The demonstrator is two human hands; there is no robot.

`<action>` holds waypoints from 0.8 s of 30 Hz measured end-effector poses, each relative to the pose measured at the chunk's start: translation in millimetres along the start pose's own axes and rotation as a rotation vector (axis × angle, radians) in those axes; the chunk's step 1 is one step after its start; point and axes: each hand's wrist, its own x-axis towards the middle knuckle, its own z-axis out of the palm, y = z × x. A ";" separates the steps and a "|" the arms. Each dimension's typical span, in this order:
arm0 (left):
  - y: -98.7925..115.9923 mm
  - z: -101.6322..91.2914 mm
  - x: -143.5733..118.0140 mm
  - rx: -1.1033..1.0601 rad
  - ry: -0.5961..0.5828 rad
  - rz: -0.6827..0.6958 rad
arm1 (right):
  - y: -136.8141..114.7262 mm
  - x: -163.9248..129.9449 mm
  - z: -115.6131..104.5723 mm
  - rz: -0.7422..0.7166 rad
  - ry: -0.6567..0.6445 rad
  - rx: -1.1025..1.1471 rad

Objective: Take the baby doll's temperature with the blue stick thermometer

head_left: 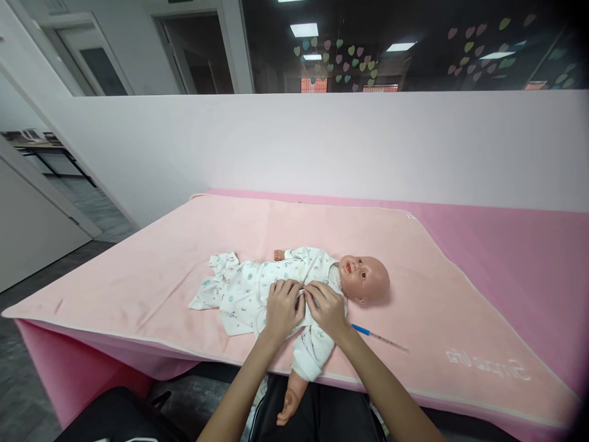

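A baby doll (365, 279) lies on its back on a pale pink blanket (161, 264), head to the right. It wears a white patterned garment (243, 288). My left hand (281, 307) and my right hand (327, 309) rest side by side on the doll's chest, fingers pinching the garment's front where the two edges meet. One doll arm (294, 393) in a white sleeve hangs over the table's near edge. A thin blue-capped thermometer (380, 336) lies on the blanket just right of my right forearm.
The blanket covers a darker pink table (519, 258) set against a white partition wall (322, 141). Dark glass with heart stickers runs above the wall. A doorway and grey floor lie to the left. A dark chair (115, 417) sits below the near edge.
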 end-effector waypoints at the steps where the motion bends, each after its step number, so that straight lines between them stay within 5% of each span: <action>1: 0.0 0.4 -1.2 -0.007 0.015 -0.003 | -0.2 0.1 -0.2 0.001 0.000 0.002; 24: -4.4 1.7 -8.4 -0.317 0.193 -0.084 | -3.6 2.0 -6.7 -0.015 0.012 0.068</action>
